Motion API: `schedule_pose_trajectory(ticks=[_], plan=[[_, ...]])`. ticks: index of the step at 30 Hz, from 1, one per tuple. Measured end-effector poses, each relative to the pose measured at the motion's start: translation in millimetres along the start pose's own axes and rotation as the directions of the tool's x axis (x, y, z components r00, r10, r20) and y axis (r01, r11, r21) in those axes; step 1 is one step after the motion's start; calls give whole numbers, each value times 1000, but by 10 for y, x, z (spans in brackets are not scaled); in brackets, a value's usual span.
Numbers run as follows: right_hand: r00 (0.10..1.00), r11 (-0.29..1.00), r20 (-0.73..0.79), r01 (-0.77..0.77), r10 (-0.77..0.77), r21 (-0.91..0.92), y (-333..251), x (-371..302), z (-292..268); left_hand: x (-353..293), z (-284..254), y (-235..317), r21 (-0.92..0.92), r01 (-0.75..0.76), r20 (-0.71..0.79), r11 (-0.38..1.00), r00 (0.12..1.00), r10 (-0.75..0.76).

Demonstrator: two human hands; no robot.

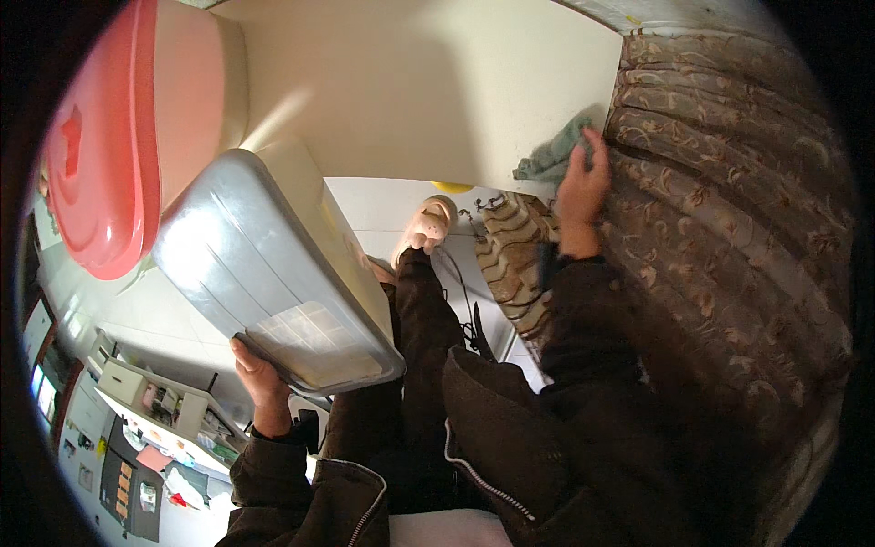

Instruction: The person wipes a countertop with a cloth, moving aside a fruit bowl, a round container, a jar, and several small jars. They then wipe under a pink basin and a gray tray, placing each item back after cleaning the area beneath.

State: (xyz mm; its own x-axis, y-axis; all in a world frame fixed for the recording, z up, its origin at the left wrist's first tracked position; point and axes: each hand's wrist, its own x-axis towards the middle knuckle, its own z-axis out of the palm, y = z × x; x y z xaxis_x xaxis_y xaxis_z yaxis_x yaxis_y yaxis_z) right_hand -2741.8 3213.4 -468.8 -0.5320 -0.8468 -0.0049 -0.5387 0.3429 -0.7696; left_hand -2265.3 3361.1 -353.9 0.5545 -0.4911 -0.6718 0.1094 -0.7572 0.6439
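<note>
My left hand [260, 383] grips the near edge of a storage box with a grey plastic lid [232, 242]. The box is tilted, its cream side wall [333, 242] facing right, and a pale label [310, 333] sits on the lid. Over at the right, my right hand [581, 187] holds a crumpled green cloth [551, 157] against the corner of a cream flat surface [383, 82]. Its fingers are bent over the cloth, which partly hides that corner.
A tub with a pink-red lid [105, 155] stands at the far left. Brown patterned curtain fabric [729, 219] hangs along the right, beside the surface. Below are my slippered foot [428, 223], a cable [460, 278] and striped fabric [510, 255]. White shelving [173, 410] stands at lower left.
</note>
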Motion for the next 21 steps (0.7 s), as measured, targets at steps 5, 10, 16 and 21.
schedule_pose_trajectory(ticks=[5,10,16,21], plan=[[937,929,51,348,-345,-124,-24,677,139,45,-37,-27,25,-35,-33,999,999,35],[665,736,404,676,-628,31,35,510,340,45,-28,-28,51,-35,-60,998,997,38],[533,878,728,431,-432,206,-47,567,-145,15,25,26,6,-48,-51,999,998,48],[636,861,613,485,-469,156,99,218,-225,46,-37,-38,25,-36,-32,999,999,37]])
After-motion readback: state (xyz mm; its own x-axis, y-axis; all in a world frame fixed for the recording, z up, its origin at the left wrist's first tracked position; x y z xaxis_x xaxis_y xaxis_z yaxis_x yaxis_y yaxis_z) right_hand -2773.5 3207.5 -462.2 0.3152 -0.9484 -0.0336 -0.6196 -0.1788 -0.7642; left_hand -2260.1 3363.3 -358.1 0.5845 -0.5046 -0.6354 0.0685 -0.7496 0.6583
